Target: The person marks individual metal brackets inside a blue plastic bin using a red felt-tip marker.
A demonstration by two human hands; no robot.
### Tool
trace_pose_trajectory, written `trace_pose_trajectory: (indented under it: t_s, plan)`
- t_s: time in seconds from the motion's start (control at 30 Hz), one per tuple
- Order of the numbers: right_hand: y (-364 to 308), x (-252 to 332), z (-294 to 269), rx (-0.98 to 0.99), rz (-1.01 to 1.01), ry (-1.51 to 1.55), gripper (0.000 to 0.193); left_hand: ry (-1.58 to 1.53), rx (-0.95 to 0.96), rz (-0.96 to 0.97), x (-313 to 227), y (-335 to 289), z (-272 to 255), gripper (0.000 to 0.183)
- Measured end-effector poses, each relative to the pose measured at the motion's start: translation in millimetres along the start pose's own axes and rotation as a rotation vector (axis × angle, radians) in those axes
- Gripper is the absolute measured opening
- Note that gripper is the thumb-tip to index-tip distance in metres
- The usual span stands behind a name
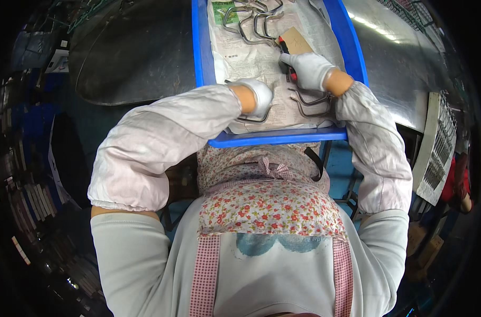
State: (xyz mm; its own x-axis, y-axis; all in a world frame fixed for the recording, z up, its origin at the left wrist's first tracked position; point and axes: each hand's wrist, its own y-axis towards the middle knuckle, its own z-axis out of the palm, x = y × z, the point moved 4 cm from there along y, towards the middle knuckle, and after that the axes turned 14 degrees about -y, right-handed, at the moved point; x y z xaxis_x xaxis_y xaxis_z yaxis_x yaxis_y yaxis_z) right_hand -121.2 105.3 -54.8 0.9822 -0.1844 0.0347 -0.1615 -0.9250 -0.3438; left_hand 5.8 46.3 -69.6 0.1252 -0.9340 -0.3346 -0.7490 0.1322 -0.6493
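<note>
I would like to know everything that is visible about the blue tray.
The blue tray looks like plastic, with raised walls at left, right and near side; the far end leaves the picture. It lies open side up, in front of the person's apron. Printed paper lines its floor, bearing bent metal pieces. The left hand and the right hand are inside its outline, and the sleeves cross its rim; whether they touch it is unclear. Its support is unclear.
</note>
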Motion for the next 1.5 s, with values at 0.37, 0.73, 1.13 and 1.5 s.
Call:
trace_pose_trajectory:
  t_s: [0.37, 0.73, 1.13, 1.5]
  plan:
    - [11, 18, 12, 0.118, -0.119, 0.040, 0.045, -1.750, -0.527, 0.416, 45, -61, -80, 0.043]
    - [-16, -50, -89, -0.250, -0.078, 0.902, 0.022, -1.620, -0.340, 0.574, 12, -31, -71, 0.045]
    - [23, -42, -53, -0.061, 0.215, 1.704, 0.027, -2.228, -0.071, 0.720, 7, -12, -72, 0.086]
    - [30, -45, -38, -0.156, 0.364, 1.559, 0.017, -2.619, 0.011, 0.637, 8, -15, -82, 0.067]
